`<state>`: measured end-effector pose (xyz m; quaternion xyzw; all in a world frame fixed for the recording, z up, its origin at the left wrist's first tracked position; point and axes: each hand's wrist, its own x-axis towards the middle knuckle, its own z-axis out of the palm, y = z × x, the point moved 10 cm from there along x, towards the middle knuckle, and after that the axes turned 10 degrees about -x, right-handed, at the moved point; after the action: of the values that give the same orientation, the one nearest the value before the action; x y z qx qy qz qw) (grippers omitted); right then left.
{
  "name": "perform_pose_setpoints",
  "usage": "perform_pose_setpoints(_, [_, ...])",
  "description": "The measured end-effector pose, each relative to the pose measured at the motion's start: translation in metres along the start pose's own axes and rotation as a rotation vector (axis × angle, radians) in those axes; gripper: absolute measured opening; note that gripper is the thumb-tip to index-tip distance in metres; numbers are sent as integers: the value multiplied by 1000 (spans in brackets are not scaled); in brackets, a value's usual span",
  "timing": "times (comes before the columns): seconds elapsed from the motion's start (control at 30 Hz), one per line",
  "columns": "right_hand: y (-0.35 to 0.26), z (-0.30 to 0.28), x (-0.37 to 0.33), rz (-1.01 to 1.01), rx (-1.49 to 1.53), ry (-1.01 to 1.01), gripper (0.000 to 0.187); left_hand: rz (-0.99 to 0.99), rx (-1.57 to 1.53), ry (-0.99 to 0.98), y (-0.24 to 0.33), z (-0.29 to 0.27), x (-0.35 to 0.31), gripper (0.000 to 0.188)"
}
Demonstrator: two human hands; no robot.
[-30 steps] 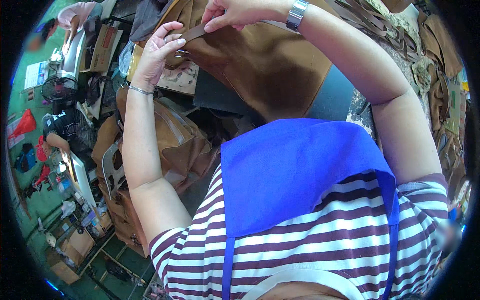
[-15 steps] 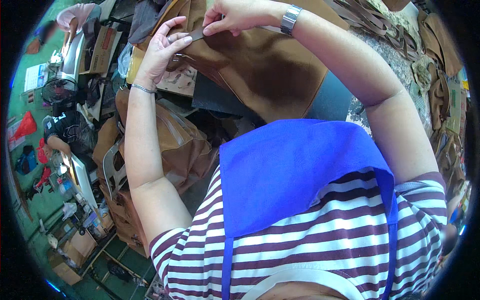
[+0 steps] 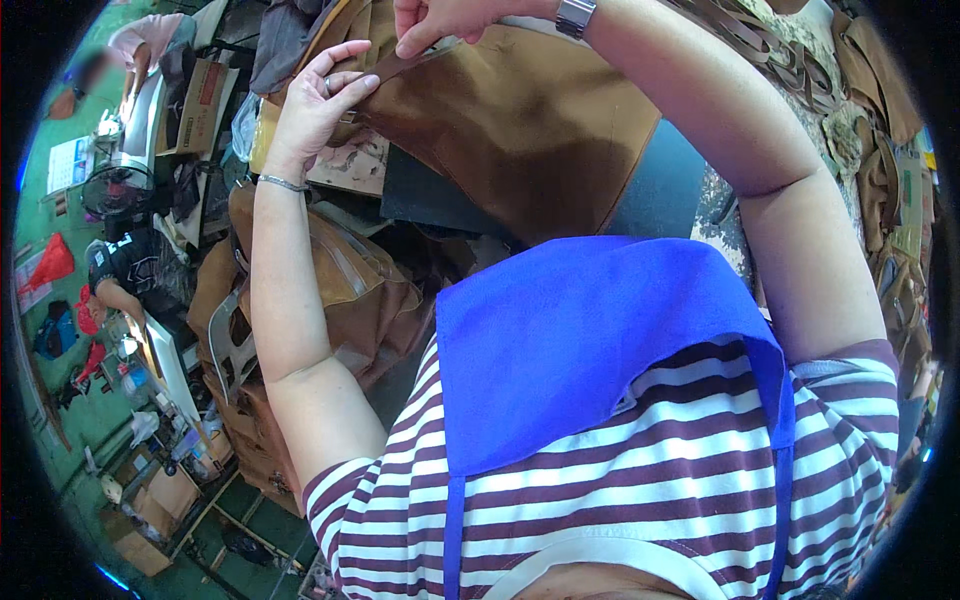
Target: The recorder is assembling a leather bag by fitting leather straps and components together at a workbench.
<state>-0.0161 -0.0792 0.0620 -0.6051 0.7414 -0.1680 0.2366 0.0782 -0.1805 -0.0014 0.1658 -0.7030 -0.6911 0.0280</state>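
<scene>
A large brown leather piece (image 3: 520, 130), perhaps part of a bag, lies across the work surface at the top of the view. Along its far-left edge runs a narrow brown leather strap (image 3: 399, 68). My left hand (image 3: 318, 108) pinches the strap's near end between thumb and forefinger, the other fingers raised. Thumb and fingertips of my right hand (image 3: 445, 22) are closed on the strap a little farther away; the picture's top edge cuts off part of this hand. Metal hardware (image 3: 350, 117) shows beside my left thumb, partly hidden.
A dark board (image 3: 655, 195) lies under the leather. Brown bags (image 3: 350, 270) hang or stand below my left forearm. Loose leather straps (image 3: 790, 75) lie at the far right. At left, two people work at benches near a fan (image 3: 118, 187).
My right hand has moved farther away and slightly left, toward the top edge. The leather lies flatter, with its dark fold mostly smoothed out. My left hand has barely moved.
</scene>
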Motion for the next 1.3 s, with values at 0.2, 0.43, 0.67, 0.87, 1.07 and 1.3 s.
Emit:
perform_pose_setpoints(0.2, [14, 13, 3, -123, 148, 74, 28, 12, -56, 12, -4, -11, -3, 45])
perform_pose_setpoints(0.43, [19, 31, 13, -135, 197, 22, 26, 45, -102, 62, -6, -18, -8, 41])
perform_pose_setpoints(0.67, [20, 38, 18, -115, 212, -27, 29, 69, -141, 25, -5, -10, 0, 39])
perform_pose_setpoints(0.87, [30, 28, 9, -152, 115, 58, 34, -4, 0, -25, 7, 9, 6, 44])
perform_pose_setpoints(1.07, [199, -45, -85, 253, -446, 482, 50, 16, 58, 1, 0, -4, 5, 44])
perform_pose_setpoints(1.3, [236, 32, -196, 621, 121, 177, 92, -13, 179, -133, 0, -4, 42, 32])
